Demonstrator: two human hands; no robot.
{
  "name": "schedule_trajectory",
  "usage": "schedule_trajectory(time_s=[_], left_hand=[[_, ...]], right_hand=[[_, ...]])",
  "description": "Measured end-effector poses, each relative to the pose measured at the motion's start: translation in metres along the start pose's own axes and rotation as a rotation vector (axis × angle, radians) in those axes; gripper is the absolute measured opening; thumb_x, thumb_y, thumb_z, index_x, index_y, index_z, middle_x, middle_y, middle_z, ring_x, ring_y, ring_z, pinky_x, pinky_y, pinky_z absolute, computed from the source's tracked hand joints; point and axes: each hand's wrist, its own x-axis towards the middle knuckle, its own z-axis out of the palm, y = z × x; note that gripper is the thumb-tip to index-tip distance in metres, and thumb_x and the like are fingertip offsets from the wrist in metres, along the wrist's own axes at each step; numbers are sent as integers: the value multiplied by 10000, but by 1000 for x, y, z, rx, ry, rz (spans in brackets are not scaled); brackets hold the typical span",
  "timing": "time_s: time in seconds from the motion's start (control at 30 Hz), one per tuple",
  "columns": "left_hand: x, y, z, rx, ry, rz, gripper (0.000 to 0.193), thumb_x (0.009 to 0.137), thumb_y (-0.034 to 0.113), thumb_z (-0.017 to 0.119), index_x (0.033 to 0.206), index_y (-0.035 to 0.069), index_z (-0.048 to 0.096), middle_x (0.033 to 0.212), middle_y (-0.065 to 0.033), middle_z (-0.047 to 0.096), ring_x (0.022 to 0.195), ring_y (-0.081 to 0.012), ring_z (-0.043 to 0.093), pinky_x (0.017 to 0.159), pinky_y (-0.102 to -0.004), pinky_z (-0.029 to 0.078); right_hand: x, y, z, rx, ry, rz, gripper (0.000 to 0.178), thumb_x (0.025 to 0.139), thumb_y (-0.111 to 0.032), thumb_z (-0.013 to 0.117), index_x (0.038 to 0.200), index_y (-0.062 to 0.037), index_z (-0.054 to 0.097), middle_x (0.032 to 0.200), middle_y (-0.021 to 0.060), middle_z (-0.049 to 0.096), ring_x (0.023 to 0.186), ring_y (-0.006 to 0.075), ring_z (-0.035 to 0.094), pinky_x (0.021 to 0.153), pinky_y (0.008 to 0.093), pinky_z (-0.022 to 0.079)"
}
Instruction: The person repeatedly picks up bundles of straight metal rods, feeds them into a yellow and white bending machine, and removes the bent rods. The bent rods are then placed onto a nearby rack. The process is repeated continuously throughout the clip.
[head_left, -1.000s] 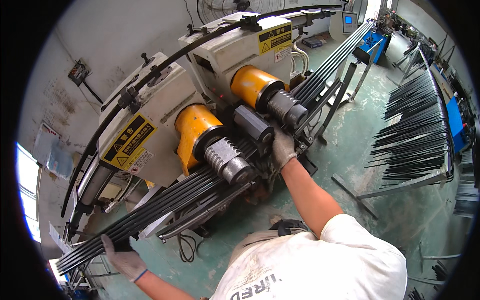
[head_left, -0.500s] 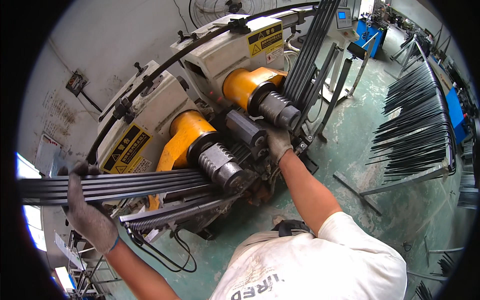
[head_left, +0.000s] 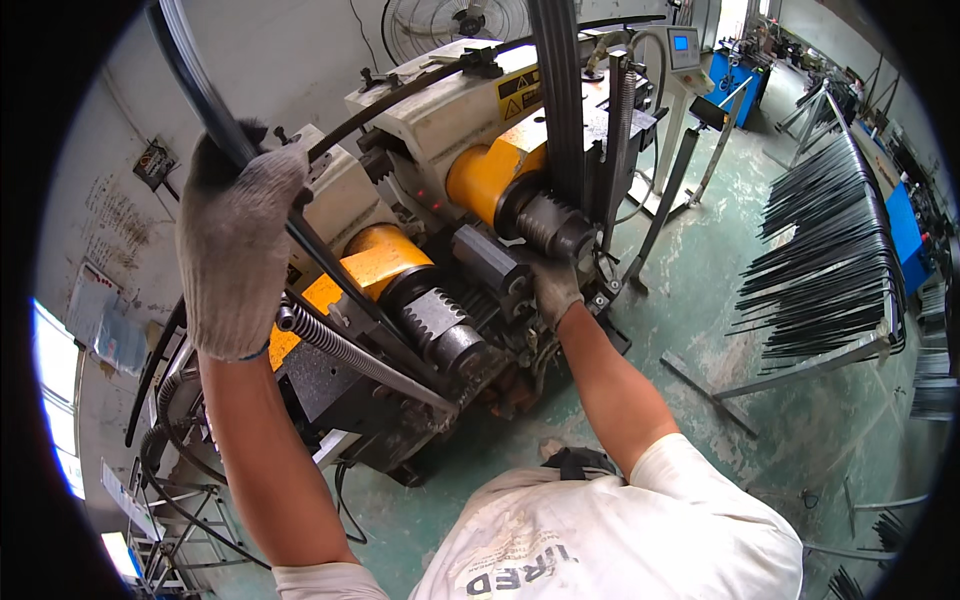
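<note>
My left hand (head_left: pixel 246 250), in a grey knit glove, is raised at the left with its fingers wrapped round long dark metal bars (head_left: pixel 203 85). These bars slope from the upper left down to the machine's left grooved steel roller (head_left: pixel 435 318). My gloved right hand (head_left: pixel 556 288) reaches into the middle of the machine, beside a dark angular block (head_left: pixel 490 258). Its fingers are hidden behind the block and the parts around it. A second upright bundle of dark bars (head_left: pixel 558 100) stands behind the right grooved roller (head_left: pixel 552 224). Yellow sleeves (head_left: pixel 480 182) sit behind both rollers.
A coil spring (head_left: pixel 365 350) and black hoses (head_left: pixel 165 450) lie along the machine's left side. A control box (head_left: pixel 683 47) stands at the back right. Many bent dark rods hang on a rack (head_left: pixel 865 355) at the right. A fan (head_left: pixel 465 22) is behind the machine.
My left hand has swung up and inward with the bars, which went from nearly level to steeply raised. The right bundle has tilted upright. My right hand has stayed by the block.
</note>
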Motion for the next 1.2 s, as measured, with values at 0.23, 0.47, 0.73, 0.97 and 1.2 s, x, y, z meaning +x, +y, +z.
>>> schedule_trajectory(time_s=[0.23,0.47,0.73,0.97,1.2], left_hand=[[-1,-2,-1,-45,18,31,409,963,264,836,1233,-11,698,962,-77,724,906,-148,693,836,-307,582],[-1,-4,-1,-43,18,54,381,967,252,830,1216,-7,701,936,-80,724,877,-150,692,821,-307,588],[-2,-3,1,-11,44,53,394,967,263,825,1224,-10,702,924,-84,726,860,-153,698,804,-311,591],[0,-7,-1,-49,24,54,417,969,293,819,1225,-14,702,928,-87,733,876,-155,707,811,-317,595],[1,-7,-2,-48,33,46,439,962,309,830,1224,-20,705,936,-89,741,876,-158,715,811,-317,599]], right_hand=[[5,9,-4,-93,-28,-62,343,980,-187,734,1252,18,775,1152,100,786,1024,188,740,885,352,587],[-1,-3,3,-27,-5,-1,324,945,-164,794,1231,-19,756,1132,84,773,977,190,739,816,356,589],[2,2,1,-49,15,-28,345,958,-208,783,1240,-10,782,1122,86,783,973,180,728,850,350,580],[0,1,5,-70,15,-37,350,969,-214,775,1250,-4,777,1143,83,779,1010,181,727,876,347,578],[-2,-2,1,-142,9,7,384,971,-260,779,1261,-9,773,1123,86,774,990,175,716,865,349,565]])
